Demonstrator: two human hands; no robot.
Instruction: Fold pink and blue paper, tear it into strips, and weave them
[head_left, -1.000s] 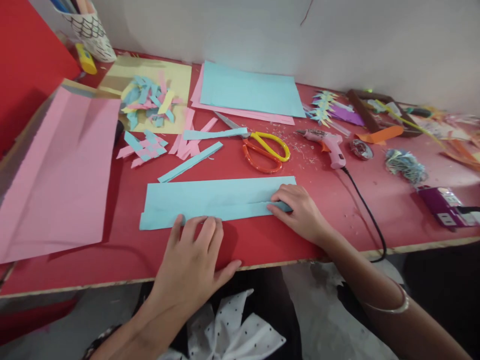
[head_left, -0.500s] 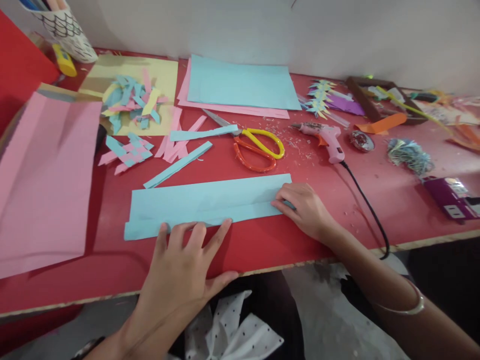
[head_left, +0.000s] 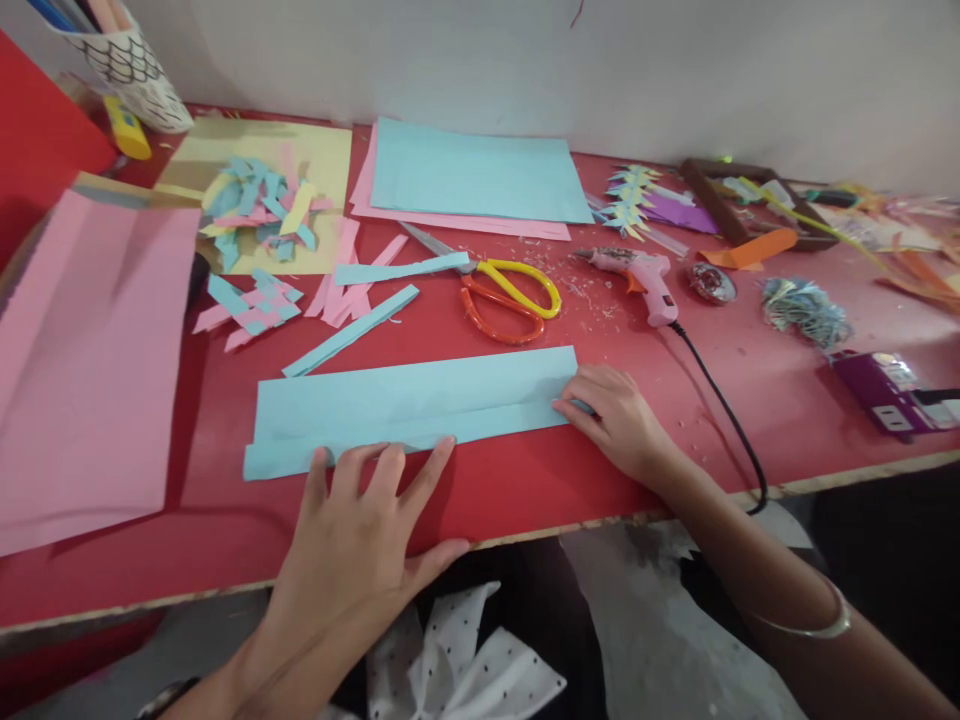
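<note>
A light blue sheet of paper point(head_left: 405, 395) lies lengthwise before me, with a narrow strip folded up along its near edge. My left hand point(head_left: 360, 530) is open, its spread fingertips pressing on that folded edge left of the middle. At the sheet's right end, the closed fingers of my right hand point(head_left: 611, 415) pinch the fold. Just beyond the sheet are a loose light blue paper strip point(head_left: 352, 330) and scissors point(head_left: 510, 300) with one yellow and one orange-red handle, a second blue strip lying across their blades.
A pink glue gun point(head_left: 637, 275) with a black cord lies right of the scissors. Woven paper pieces point(head_left: 259, 305) and a large pink sheet point(head_left: 97, 370) are on the left. Stacked blue and pink sheets point(head_left: 480, 170) lie near the wall. A purple box point(head_left: 889, 395) sits at the right.
My right hand has slid slightly right along the fold relative to the sheet. The left hand keeps its place on the paper; the whole view has shifted a little.
</note>
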